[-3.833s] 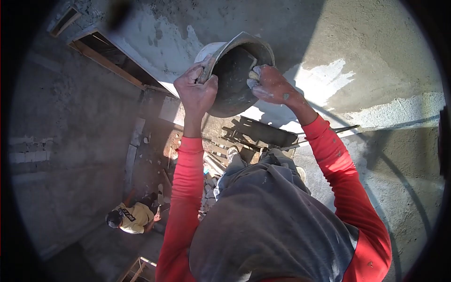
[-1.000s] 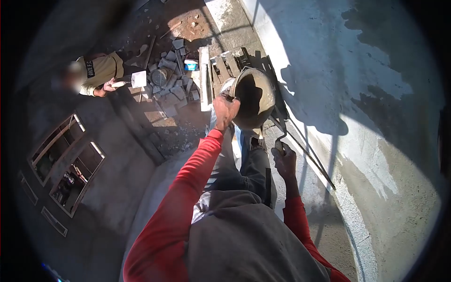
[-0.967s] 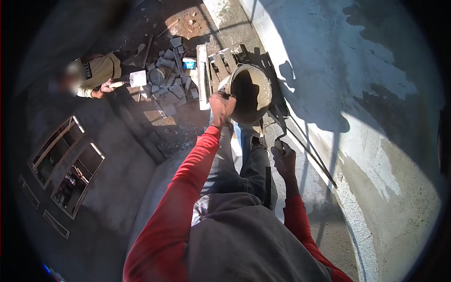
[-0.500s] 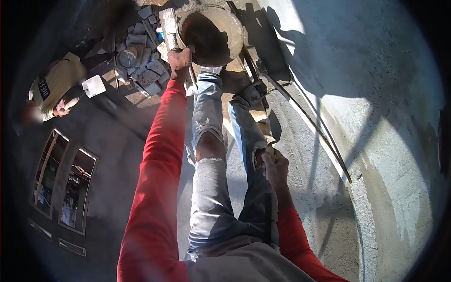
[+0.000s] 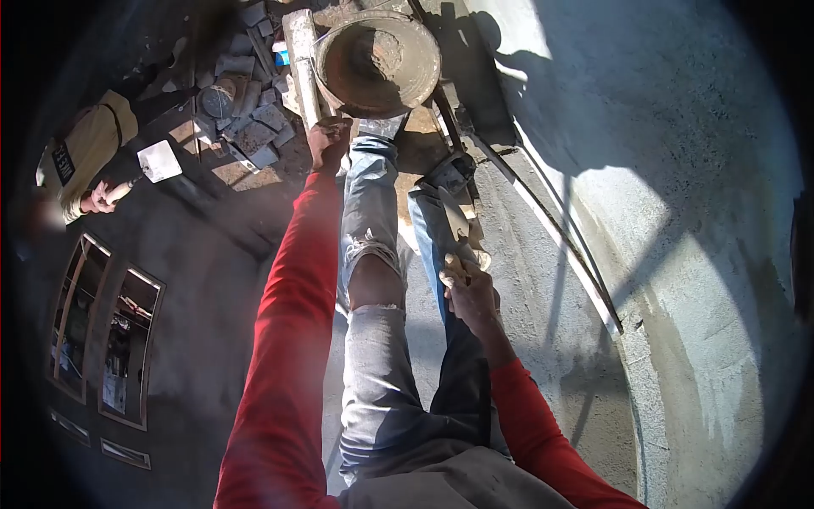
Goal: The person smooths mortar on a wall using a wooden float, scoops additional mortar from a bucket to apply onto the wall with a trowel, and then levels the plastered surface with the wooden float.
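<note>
My left hand [image 5: 329, 142] is closed around the near end of a long, pale, mortar-crusted board [image 5: 300, 51], just left of the bucket. The round bucket [image 5: 422, 64] has grey mortar inside, part of it in shadow. Beside my right shin, my right hand [image 5: 473, 297] grips the light handle of a trowel [image 5: 454, 268]. The trowel's blade points away from me, towards my foot, and is partly hard to make out against the trouser leg and floor.
A co-worker [image 5: 80, 157] at the left holds a square-bladed trowel [image 5: 158, 161]. Broken blocks [image 5: 250, 136] lie heaped beyond my left hand, with a small pail [image 5: 217, 102] among them. A long narrow strip [image 5: 551, 229] runs along the floor by the plastered wall [image 5: 678, 212].
My right hand has moved inward and slightly forward, turning the trowel. My left hand has shifted slightly nearer with the board. More mortar shows in the bucket as my view shifts.
</note>
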`<state>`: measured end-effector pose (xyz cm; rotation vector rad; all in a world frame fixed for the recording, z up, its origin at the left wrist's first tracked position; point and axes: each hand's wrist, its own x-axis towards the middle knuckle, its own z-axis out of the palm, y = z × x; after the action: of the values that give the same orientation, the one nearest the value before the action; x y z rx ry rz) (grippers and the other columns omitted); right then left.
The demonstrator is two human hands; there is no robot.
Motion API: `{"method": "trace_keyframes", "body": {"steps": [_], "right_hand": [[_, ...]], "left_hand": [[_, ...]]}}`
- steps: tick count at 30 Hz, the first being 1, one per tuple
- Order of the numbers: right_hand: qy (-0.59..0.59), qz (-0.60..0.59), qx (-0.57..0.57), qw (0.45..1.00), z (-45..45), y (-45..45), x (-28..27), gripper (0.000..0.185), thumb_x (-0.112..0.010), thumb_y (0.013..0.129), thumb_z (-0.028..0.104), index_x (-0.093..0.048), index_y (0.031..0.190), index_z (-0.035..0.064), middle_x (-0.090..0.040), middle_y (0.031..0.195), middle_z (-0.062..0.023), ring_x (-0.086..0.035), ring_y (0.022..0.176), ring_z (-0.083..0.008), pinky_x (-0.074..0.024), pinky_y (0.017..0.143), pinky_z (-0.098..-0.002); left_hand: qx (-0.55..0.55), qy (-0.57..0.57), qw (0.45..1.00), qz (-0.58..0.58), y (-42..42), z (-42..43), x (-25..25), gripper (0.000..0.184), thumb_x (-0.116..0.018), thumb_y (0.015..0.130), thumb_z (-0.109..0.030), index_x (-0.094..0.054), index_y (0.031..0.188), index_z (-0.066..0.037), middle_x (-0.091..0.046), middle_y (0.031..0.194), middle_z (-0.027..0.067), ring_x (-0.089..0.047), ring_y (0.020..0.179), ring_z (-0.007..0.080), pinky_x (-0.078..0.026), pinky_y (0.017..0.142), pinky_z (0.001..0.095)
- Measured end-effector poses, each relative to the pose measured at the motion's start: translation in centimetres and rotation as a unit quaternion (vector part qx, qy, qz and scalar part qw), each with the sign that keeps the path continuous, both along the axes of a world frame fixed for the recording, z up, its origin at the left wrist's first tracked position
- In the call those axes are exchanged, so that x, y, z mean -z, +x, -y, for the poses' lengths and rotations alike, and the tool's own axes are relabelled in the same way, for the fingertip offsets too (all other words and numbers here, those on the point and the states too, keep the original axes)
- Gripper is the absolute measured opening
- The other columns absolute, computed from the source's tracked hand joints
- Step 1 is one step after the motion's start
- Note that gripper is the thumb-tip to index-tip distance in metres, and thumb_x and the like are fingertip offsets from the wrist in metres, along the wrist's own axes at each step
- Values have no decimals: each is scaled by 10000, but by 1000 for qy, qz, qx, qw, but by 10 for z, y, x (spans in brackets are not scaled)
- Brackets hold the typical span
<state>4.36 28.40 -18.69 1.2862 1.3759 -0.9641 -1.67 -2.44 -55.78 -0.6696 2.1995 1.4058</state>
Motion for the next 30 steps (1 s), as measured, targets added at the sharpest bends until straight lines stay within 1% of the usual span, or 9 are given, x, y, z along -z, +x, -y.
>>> {"method": "trace_keyframes", "body": {"steps": [3, 7, 8, 13, 16, 21, 24, 25, 30], "right_hand": [[1, -13, -31, 999, 2, -3, 2, 306, -697, 1060, 315, -770, 1123, 24, -662, 708, -11, -628, 557, -99, -485, 496, -290], [-19, -15, -76, 997, -6, 6, 14, 336, -722, 1032, 324, -771, 1152, 14, -709, 747, -37, -663, 616, -116, -537, 596, -328], [-11, 7, -64, 998, -5, 1, 15, 334, -709, 1040, 329, -771, 1130, 13, -707, 743, -43, -665, 627, -112, -539, 604, -326], [-5, 7, -10, 1000, -18, 24, 25, 366, -627, 1103, 354, -759, 1002, 28, -606, 629, -2, -565, 487, -91, -436, 444, -289], [-44, 21, 15, 999, -34, 42, 29, 200, -720, 1028, 187, -675, 1151, 36, -627, 686, -17, -576, 484, -113, -450, 396, -283], [-36, 17, -7, 999, -44, 47, 29, 151, -715, 1013, 165, -701, 1072, 27, -621, 684, -18, -571, 482, -115, -458, 408, -297], [0, -2, -12, 1000, -44, 49, 35, 152, -724, 1004, 159, -722, 1084, 30, -615, 684, -8, -565, 494, -106, -452, 427, -288], [6, -6, -12, 1000, -42, 43, 37, 159, -729, 1002, 162, -727, 1096, 34, -613, 684, -4, -564, 500, -102, -451, 435, -284], [-26, -27, -42, 998, -31, 23, 58, 173, -750, 1003, 179, -737, 1122, 54, -607, 692, 20, -563, 530, -81, -452, 459, -278]], "left_hand": [[-78, 160, 980, 94, 12, -3, -41, 349, -742, 1016, -299, -770, 1221, -18, -784, 1033, 41, -713, 924, 114, -563, 762, 306], [-220, 280, 918, 177, 5, -21, -24, 742, -737, 1015, -467, -476, 1551, -25, -652, 1482, 161, -688, 1271, 344, -589, 1015, 427], [-345, 231, 885, 211, -22, -38, -14, 587, -785, 989, -284, -518, 1447, -33, -750, 1211, 107, -711, 901, 166, -568, 730, 290], [-98, 52, 987, -118, -68, -44, 10, 386, -736, 992, -322, -706, 1056, 57, -773, 934, 197, -745, 784, 325, -579, 730, 418], [85, -153, 940, -293, -105, -43, 12, 321, -627, 1013, -332, -742, 988, -34, -679, 720, 219, -672, 679, 431, -511, 630, 509], [42, -58, 985, -155, -173, -29, 40, 317, -694, 1041, -290, -754, 1113, 13, -772, 932, 171, -781, 834, 267, -640, 763, 400], [-241, 290, 926, 12, -229, -51, -26, 511, -769, 1007, -353, -695, 1225, 104, -782, 1124, 192, -799, 993, 318, -654, 890, 432], [-246, 293, 922, 53, -242, -53, -52, 521, -860, 936, -439, -714, 1128, 23, -773, 1051, 133, -798, 864, 258, -662, 779, 375], [-192, 265, 943, 52, -171, -25, -39, 450, -742, 1014, -346, -734, 1051, 102, -803, 945, 176, -817, 806, 260, -636, 690, 318]]}}
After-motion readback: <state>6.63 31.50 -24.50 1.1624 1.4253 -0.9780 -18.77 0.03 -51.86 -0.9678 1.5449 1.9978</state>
